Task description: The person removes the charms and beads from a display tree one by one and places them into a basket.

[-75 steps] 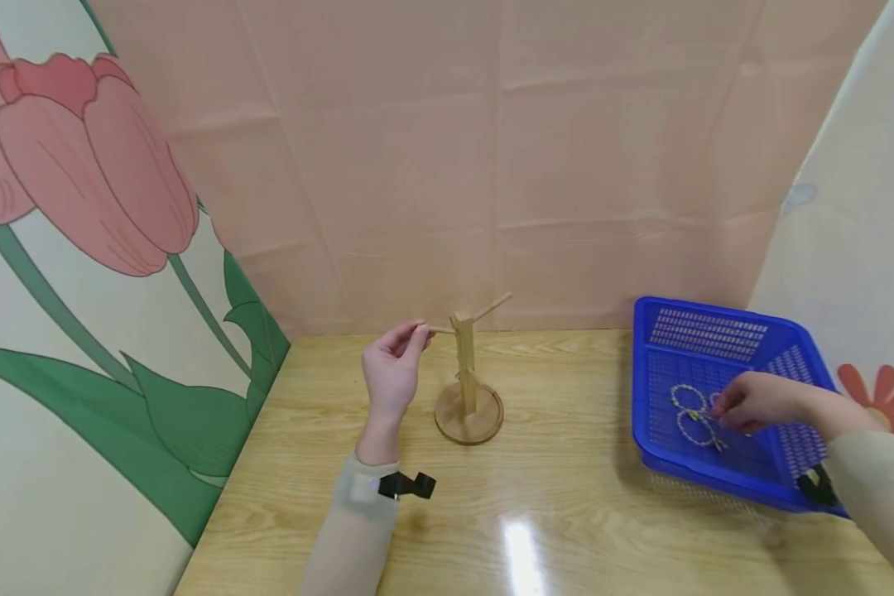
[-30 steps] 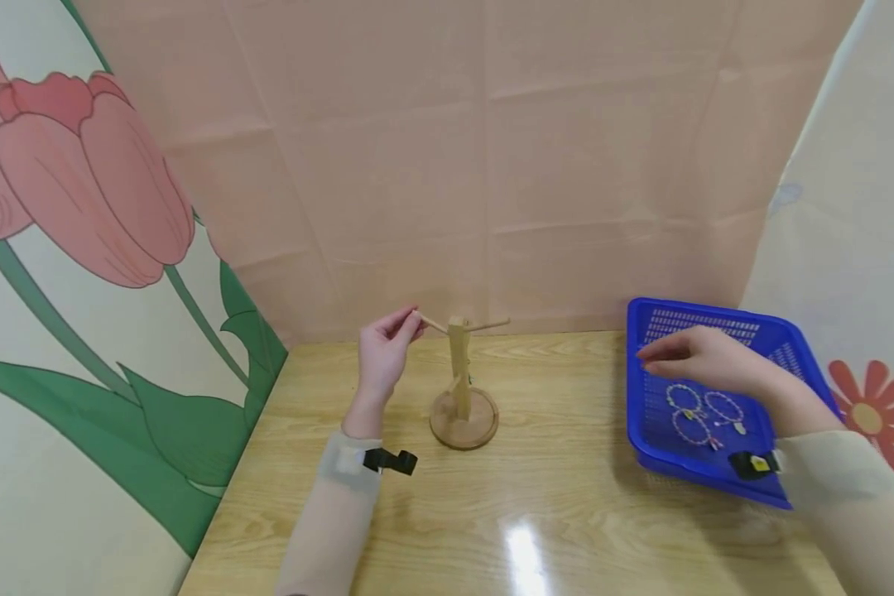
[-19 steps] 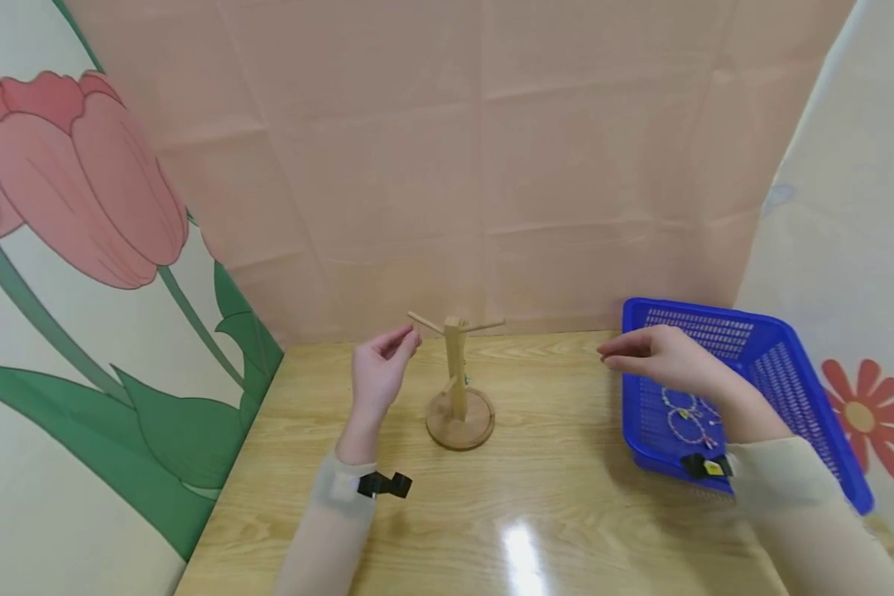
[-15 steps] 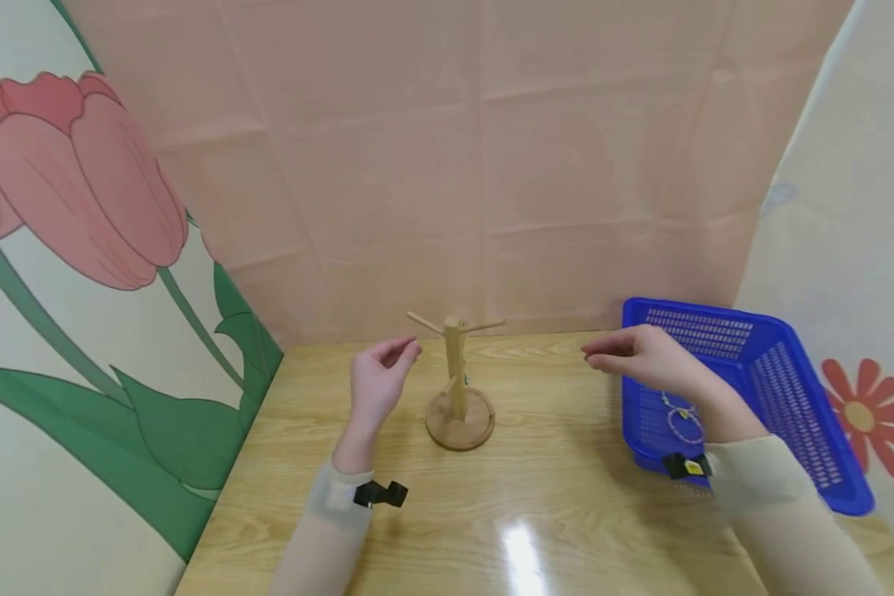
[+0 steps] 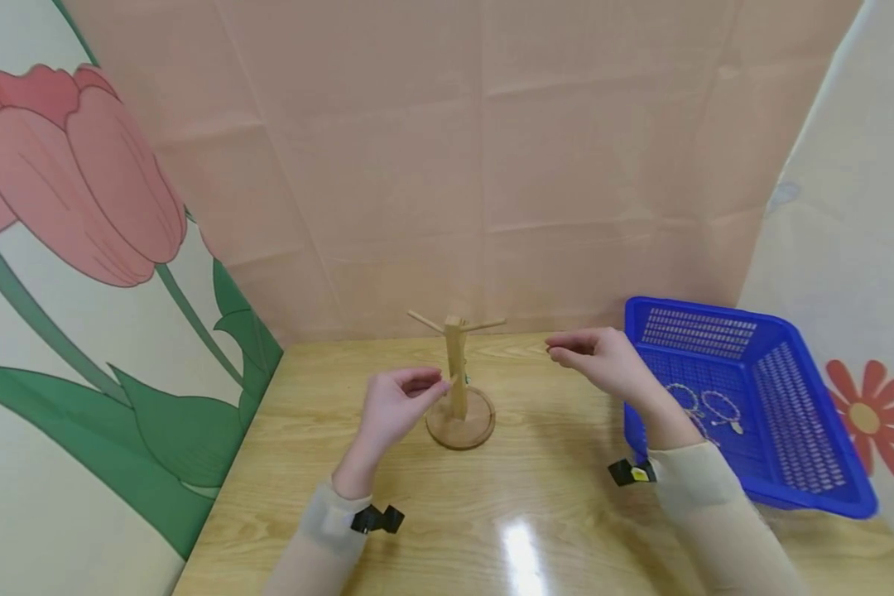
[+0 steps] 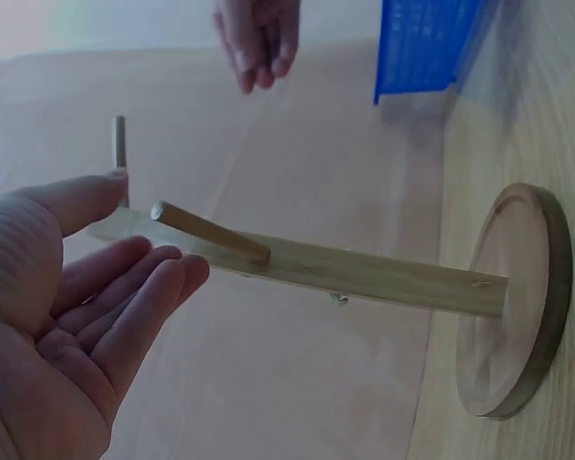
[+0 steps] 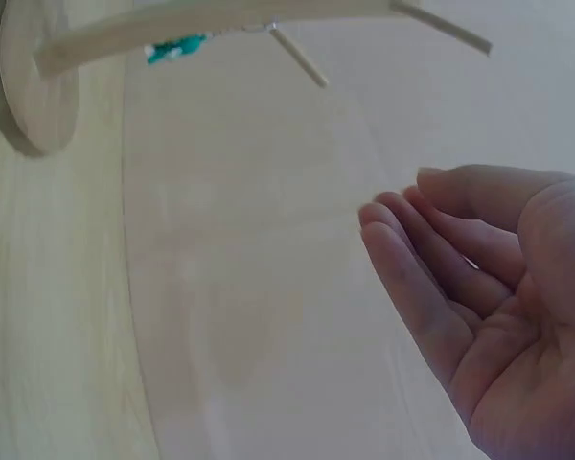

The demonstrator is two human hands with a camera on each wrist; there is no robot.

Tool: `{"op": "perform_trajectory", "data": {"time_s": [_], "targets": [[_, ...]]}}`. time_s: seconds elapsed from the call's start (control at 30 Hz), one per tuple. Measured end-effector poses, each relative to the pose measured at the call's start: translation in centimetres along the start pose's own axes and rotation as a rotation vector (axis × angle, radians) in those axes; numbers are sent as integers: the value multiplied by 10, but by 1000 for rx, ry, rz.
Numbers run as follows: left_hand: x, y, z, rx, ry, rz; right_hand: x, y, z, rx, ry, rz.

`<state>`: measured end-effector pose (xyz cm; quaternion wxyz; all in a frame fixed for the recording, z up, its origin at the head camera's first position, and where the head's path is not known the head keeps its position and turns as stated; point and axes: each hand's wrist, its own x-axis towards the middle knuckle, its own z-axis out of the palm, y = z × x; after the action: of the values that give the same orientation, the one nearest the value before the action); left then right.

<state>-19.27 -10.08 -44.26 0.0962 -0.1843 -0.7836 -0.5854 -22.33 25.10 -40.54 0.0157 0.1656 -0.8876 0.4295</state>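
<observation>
A wooden peg stand with a round base and angled pegs stands upright mid-table. My left hand is just left of it, fingertips by the lower front peg. In the left wrist view its thumb and fingers are apart, holding nothing; whether they touch the peg I cannot tell. My right hand hovers between stand and basket, fingers loosely bent around nothing. From a peg on the stand's far side hangs something thin with a teal charm. Beaded bracelets lie in the blue basket, partly hidden by the right forearm.
The basket sits at the right of the wooden table. A pink cloth backdrop rises behind the table's far edge. A tulip-printed panel borders the left side, a flower-printed one the right.
My left hand let go of the upper left peg and moved down and right to the lower peg. My right hand left the basket and moved left. The stand turned slightly earlier.
</observation>
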Motion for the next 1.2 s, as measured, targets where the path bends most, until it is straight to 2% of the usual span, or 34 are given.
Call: {"op": "perform_trajectory", "data": {"time_s": [0.17, 0.33, 0.53, 0.7, 0.93, 1.2], "targets": [[-4, 0, 3, 14, -59, -5, 9, -2, 20, 57, 9, -24], [-4, 0, 4, 28, -71, -3, 18, -5, 40, 62, 8, -41], [-4, 1, 4, 77, -60, -20, 26, -9, 57, 90, -8, -19], [-4, -1, 4, 95, -49, -29, 30, -11, 67, 77, -13, -37], [-4, -4, 3, 135, -44, 9, 33, -15, 76, 93, -1, -48], [-4, -6, 3, 136, -29, 8, 39, -12, 89, 33, 5, -64]]}}
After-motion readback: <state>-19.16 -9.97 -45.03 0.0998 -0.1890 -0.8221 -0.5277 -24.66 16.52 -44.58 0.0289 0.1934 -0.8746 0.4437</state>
